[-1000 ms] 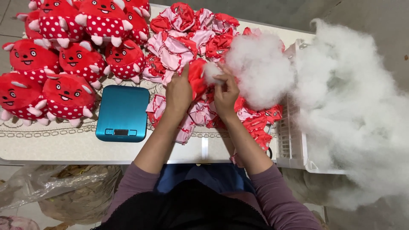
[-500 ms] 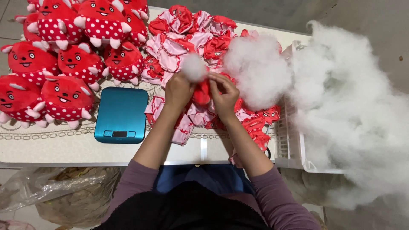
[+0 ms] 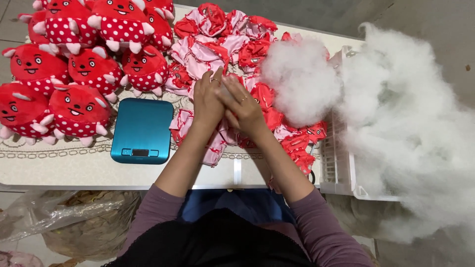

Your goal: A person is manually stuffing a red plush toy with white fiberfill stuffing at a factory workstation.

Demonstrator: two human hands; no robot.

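Hands pressed together over a heap of unstuffed red toy skins

Head view: left hand point(image 3: 207, 101) and right hand point(image 3: 243, 108) meet, fingers closed around something hidden, so its axis cannot be told; they hover above the red-and-pink skins point(image 3: 225, 44) on the worktop point(image 3: 64, 170), teal scale point(image 3: 137, 129) just left.

The person wore a long-sleeved top of dusty mauve, its sleeves pushed up so that both forearms were bare below the elbow. Over the lap lay a black garment, and blue fabric showed just above it. The left hand point(image 3: 207, 101) bore a ring on one finger, and the right hand point(image 3: 243, 106) bore another.
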